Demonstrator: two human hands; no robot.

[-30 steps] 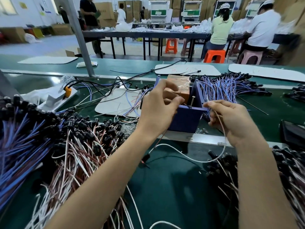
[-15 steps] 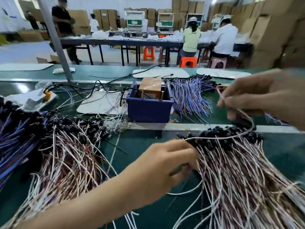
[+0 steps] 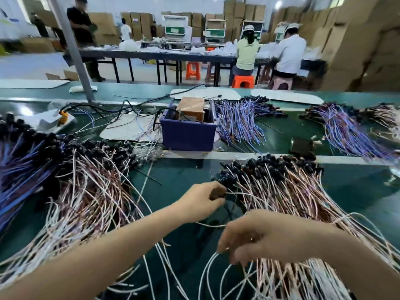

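Head view: your left hand (image 3: 200, 203) pinches a white wire (image 3: 238, 194) by the wire pile (image 3: 292, 202); your right hand (image 3: 270, 237) curls downward, grip unclear.

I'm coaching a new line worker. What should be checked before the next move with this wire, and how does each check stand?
1. Left hand pinches the wire near its black end: ok.
2. Right hand grips that same wire: cannot tell, it is blurred among strands.
3. Right pile is within reach: ok, both hands are at it.
4. Blue box is apart from the hands: ok, it stands beyond the rail.
5. Loose loops by the right hand are free of crossings: not ok, they cross.
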